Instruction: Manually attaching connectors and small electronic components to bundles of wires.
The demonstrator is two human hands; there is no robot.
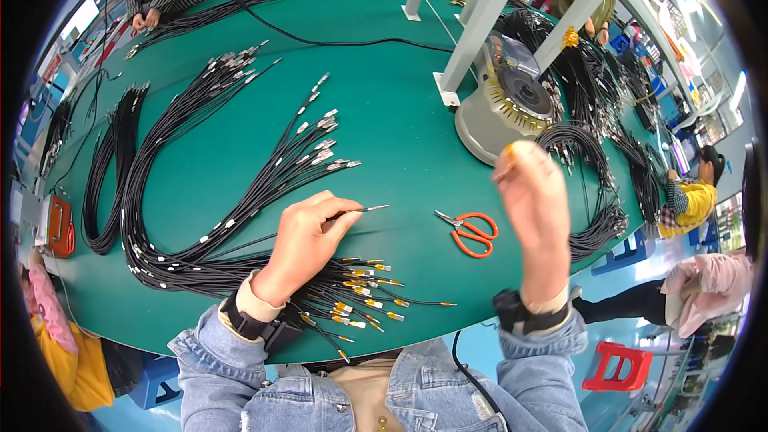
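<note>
My left hand (308, 240) pinches a black cable (352, 213) close to its metal-tipped end, which points right. Raised beside the round grey dispenser (488, 116) is my right hand (534, 192), fingers closed and a little smeared by motion; a small yellow piece (510, 150) shows at the fingertips. Yellow strips (506, 106) stand around the dispenser's dark disc. On the green table between my hands lie scissors (472, 232) with orange handles. Under and beside my left wrist spreads a bundle of black cable ends (360, 292) with yellow and white tags.
A long looped bundle of black cables (144, 192) covers the table's left side, more cable ends (320, 140) fanning toward the middle. White metal posts (472, 32) rise behind the dispenser. Coiled cables (596, 228) lie at right. People work around the table; a red stool (618, 366) stands right.
</note>
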